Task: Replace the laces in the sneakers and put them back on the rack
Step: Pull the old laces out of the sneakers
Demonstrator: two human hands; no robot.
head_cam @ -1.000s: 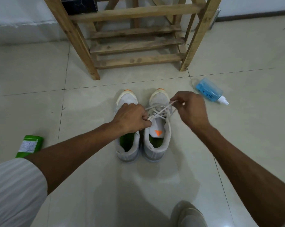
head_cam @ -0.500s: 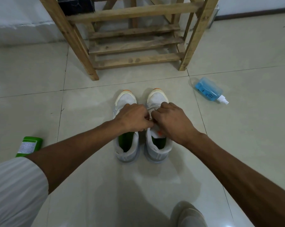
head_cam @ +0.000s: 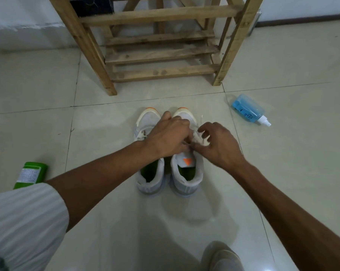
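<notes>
Head view – left hand [head_cam: 169, 137] now pinches the lace [head_cam: 197, 138], right hand [head_cam: 219, 146] has let go, fingers slack – knotting looks underway

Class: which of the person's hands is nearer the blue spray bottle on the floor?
Right. The right hand is over the sneaker laces, the blue spray bottle ahead to its right; the left hand lies farther left.

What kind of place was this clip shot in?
Probably a home entryway or storage corner: pale tiled floor, a rough wooden shoe rack against the wall, and sneakers standing on the floor before it.
</notes>
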